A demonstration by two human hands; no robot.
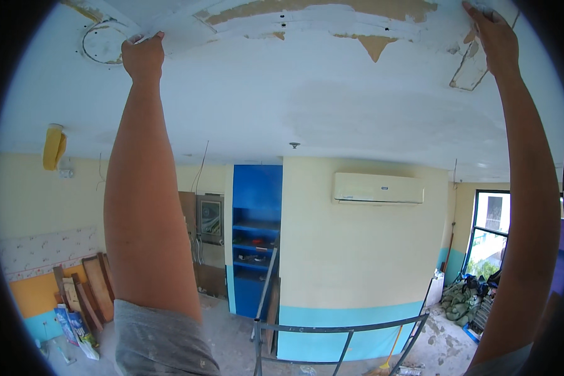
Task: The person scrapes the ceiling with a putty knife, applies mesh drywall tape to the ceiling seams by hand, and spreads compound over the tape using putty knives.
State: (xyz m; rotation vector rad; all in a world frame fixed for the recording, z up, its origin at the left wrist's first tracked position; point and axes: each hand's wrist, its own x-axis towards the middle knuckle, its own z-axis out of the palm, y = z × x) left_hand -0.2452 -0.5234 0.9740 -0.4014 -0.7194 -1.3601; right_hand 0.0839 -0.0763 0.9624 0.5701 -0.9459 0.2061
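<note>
Both my arms are raised to the white ceiling (232, 94). My left hand (144, 57) is closed at the edge of a white board (244, 30) with torn brown patches and a few dark screw holes. A round cut outline (103, 44) lies just left of that hand. My right hand (496, 44) grips the board's far right end, its fingers reaching up against the surface and partly hidden. Beside its wrist, a narrow rectangular cut (469, 70) shows in the ceiling.
A dark metal rail (344, 328) stands below me, near a broom (382, 368). Ahead are a wall air conditioner (378, 188) and blue shelves (257, 244). Wooden planks (88, 291) lean at left; bundled green material (467, 301) lies by the window (485, 235) at right.
</note>
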